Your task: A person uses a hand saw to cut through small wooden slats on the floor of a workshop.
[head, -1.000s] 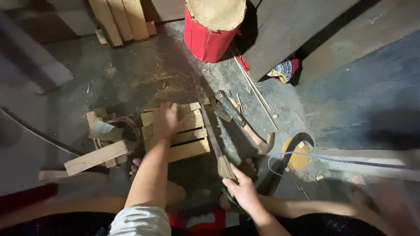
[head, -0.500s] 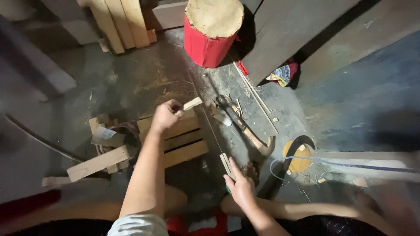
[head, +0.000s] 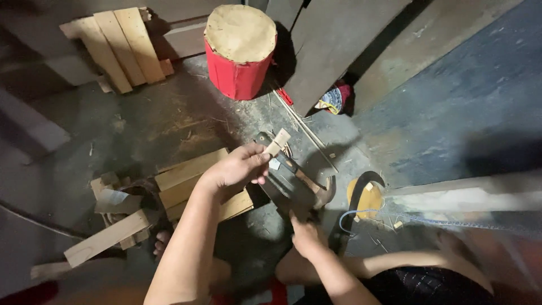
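The left hand point(head: 240, 168) pinches a small pale wood block point(head: 278, 141) in a closed grip, its squared end sticking out toward 1 o'clock. At 5 o'clock from it, the right hand point(head: 307, 232) wraps tight on the handle of a handsaw point(head: 285, 179), whose dark toothed blade lies flat under the block. A stack of planks point(head: 195, 179) sits at 9 o'clock, a red stool point(head: 240, 53) at 12. Bare concrete floor point(head: 451, 113) opens toward 2 o'clock.
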